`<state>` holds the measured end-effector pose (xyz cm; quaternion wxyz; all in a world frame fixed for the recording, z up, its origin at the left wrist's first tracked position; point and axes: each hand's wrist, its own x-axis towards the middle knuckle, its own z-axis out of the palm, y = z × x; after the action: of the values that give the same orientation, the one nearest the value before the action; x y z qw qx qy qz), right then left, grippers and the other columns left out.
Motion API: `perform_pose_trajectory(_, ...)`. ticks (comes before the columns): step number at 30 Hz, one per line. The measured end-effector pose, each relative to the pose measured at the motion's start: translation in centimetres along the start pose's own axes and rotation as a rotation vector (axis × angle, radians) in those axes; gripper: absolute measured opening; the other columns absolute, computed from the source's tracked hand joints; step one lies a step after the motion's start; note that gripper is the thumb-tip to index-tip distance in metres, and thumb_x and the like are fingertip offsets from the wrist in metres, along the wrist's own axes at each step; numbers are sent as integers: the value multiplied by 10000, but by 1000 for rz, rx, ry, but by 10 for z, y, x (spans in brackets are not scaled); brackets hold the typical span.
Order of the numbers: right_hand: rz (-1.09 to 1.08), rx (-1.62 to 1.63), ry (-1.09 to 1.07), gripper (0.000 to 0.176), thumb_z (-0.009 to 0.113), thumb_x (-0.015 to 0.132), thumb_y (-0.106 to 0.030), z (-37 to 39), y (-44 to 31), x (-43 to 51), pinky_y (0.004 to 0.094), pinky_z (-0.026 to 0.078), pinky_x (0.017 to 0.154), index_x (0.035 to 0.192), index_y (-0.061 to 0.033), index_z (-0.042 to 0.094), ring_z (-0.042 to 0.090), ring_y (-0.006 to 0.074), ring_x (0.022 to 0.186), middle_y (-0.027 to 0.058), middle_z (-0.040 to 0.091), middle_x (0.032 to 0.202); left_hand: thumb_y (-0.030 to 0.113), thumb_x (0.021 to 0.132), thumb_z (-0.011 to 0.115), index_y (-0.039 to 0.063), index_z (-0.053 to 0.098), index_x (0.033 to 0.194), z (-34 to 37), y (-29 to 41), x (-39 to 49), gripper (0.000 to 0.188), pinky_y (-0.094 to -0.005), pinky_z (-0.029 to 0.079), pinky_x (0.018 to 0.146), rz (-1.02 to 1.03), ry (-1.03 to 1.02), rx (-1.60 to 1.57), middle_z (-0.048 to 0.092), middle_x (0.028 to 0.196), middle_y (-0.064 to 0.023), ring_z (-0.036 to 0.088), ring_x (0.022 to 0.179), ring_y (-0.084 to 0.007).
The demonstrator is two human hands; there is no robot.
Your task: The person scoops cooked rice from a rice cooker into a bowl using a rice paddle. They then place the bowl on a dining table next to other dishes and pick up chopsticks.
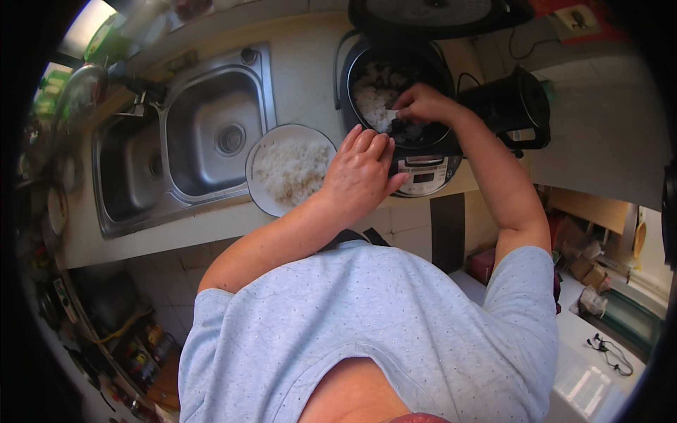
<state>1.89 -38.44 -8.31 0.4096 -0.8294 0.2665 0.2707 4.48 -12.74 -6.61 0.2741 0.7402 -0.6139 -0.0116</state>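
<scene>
An electric rice cooker [423, 177] stands with its lid raised, cooked rice [374, 100] lying mostly at the left of its dark inner pot. Inside the pot, my right hand [426, 104] grips the end of a white utensil [392, 114], probably a rice paddle; its far part meets the rice. My left hand [365, 161] rests at the cooker's front left rim, fingers close together and thumb spread, with no object seen in it. Just left of that hand, a white plate [255, 186] heaped with cooked rice [296, 166] sits at the counter's front edge.
A double-bowl steel sink [211, 132] with a faucet [79, 79] is set in the counter at left. The cooker's raised lid [433, 16] is behind the pot. A black electric kettle [508, 103] stands close on the right. The counter's front edge [158, 240] runs before me.
</scene>
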Motion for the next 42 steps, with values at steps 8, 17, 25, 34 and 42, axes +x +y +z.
perform_pose_trajectory(8, -26, 205, 14, 279, 717, 818, -195, -7, 1, -30, 224, 442, 524, 1058, -54, 730, 590, 80, 629, 28, 659, 735, 241, 880, 677, 41, 509, 1356, -19, -9, -5, 542, -425, 443, 996, -40, 118, -171, 546, 1272, -137, 529, 1166, -315)
perform_pose_trajectory(17, -30, 462, 252, 309, 670, 877, -177, -9, -6, -78, 186, 319, 454, 1139, -14, 686, 468, 31, 525, -19, 577, 664, 110, 906, 634, 103, 559, 1337, -19, -65, -83, 437, -350, 490, 885, -390, 299, -374, 586, 1182, -135, 597, 1039, -288)
perform_pose_trajectory(25, -157, 645, 210, 328, 610, 934, -135, 66, -77, -124, 166, 391, 498, 1245, -31, 636, 480, 17, 550, -24, 617, 742, 107, 950, 588, 73, 550, 1344, -36, -119, -152, 397, -289, 502, 892, -757, 431, -626, 565, 1225, -90, 584, 1057, -166)
perform_pose_trajectory(34, -344, -330, 590, 491, 550, 810, -10, 219, -102, -71, 430, 526, 720, 1288, -114, 595, 628, 332, 862, 135, 607, 933, 162, 947, 591, 74, 502, 1395, -18, -130, -171, 465, -340, 431, 1012, -762, 377, -608, 504, 1398, -135, 509, 1263, -244)
perform_pose_trajectory(42, -406, -194, 690, 512, 554, 806, -12, 222, -93, -70, 420, 513, 674, 1295, -154, 594, 615, 304, 800, 106, 582, 894, 146, 939, 586, 54, 523, 1373, -27, -131, -166, 448, -346, 391, 1065, -707, 311, -601, 532, 1383, -161, 499, 1296, -267)
